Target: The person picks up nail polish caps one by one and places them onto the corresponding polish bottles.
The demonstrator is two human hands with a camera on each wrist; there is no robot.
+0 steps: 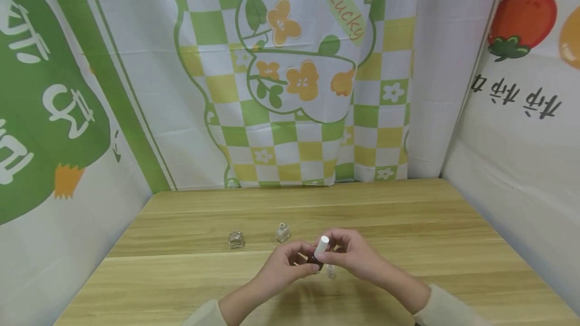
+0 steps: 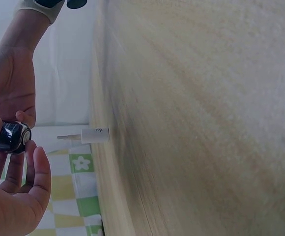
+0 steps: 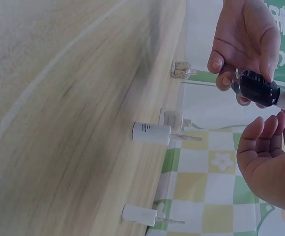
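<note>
My left hand grips a small nail polish bottle of dark glass, held above the table and tilted. On its neck sits a white cap, which my right hand pinches between thumb and fingers. In the left wrist view the bottle's base faces the camera, and fingers hide the cap. Below the hands, a white brush cap stands on the table with its brush pointing up. The right wrist view shows a second upright brush cap.
Two clear glass bottles without caps, one on the left and one nearer the middle, stand on the wooden table beyond my left hand. Printed curtains hang behind the table and at both sides.
</note>
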